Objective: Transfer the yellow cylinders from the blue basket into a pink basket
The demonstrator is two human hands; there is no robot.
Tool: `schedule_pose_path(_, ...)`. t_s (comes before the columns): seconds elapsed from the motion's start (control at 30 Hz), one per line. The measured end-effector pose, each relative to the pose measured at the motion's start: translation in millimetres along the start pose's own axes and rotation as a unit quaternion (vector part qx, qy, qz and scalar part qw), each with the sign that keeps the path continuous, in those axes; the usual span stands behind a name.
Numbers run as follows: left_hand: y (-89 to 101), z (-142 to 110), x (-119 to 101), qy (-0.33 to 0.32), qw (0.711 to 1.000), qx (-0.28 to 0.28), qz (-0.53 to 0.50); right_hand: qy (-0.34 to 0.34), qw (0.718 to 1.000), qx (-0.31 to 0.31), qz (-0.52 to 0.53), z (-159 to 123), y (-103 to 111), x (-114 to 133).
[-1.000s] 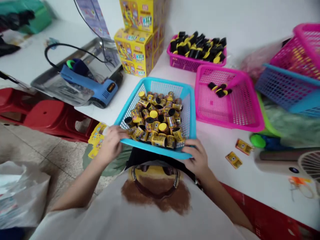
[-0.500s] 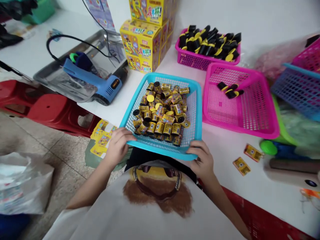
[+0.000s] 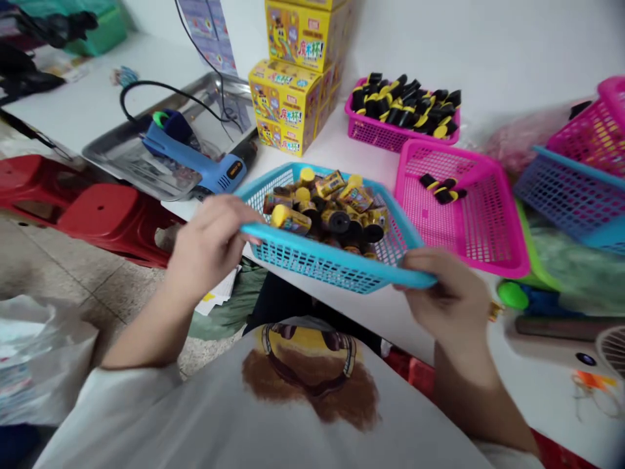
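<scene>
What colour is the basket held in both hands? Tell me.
Light blue: the basket, full of small yellow-and-black cylinders, shows best in the head view.

In the centre of the frame the mesh basket (image 3: 336, 264) is turquoise blue, and the small cans (image 3: 327, 208) inside it are yellow with printed labels, some with black ends. At the upper right, two baskets (image 3: 469, 221) are bright pink; the rolls (image 3: 405, 104) in the farther one are black with yellow bands. The boxes (image 3: 293, 98) at the top centre are yellow with colourful print. The heat gun (image 3: 195, 156) at the left is blue. The stools (image 3: 97, 212) at the left are red. The shirt (image 3: 303, 417) at the bottom is white with a brown and yellow picture.
</scene>
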State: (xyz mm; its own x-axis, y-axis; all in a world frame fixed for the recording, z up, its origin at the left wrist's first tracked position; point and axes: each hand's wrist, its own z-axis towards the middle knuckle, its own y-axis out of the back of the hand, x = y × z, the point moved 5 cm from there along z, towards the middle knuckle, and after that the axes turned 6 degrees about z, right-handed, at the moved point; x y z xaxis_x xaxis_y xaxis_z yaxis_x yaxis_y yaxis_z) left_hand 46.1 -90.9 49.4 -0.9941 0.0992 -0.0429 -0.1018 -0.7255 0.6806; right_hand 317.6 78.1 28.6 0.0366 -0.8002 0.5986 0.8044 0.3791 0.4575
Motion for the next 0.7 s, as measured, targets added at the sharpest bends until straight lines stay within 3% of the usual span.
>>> schedule_pose_path(0.13, -26.0, -41, -8, 0.017, 0.997, 0.074, -0.018, 0.009, 0.999, 0.036, -0.026, -27, -20, -14)
schedule_pose_path(0.27, -51.4, -84, -9, 0.064, 0.995, 0.071, -0.043, 0.017, 0.997, 0.073, -0.034, -57, -40, -31)
schedule_pose_path(0.37, -56.0, -94, -7, 0.085, 0.991, 0.096, -0.044, -0.003, 0.995, 0.092, -0.032, -69, -46, -37)
schedule_pose_path(0.5, -39.0, -82, -7, 0.052, 0.986, 0.155, -0.019, -0.01, 0.992, 0.113, -0.062, -75, -41, -37)
schedule_pose_path(0.6, -29.2, -56, -16, 0.029, 0.975, 0.202, -0.085, 0.01, 0.975, 0.175, -0.139, -68, -26, -32)
schedule_pose_path(0.7, -53.0, -24, -26, 0.101, 0.929, 0.329, -0.138, 0.027, 0.953, 0.281, -0.114, -48, -18, -26)
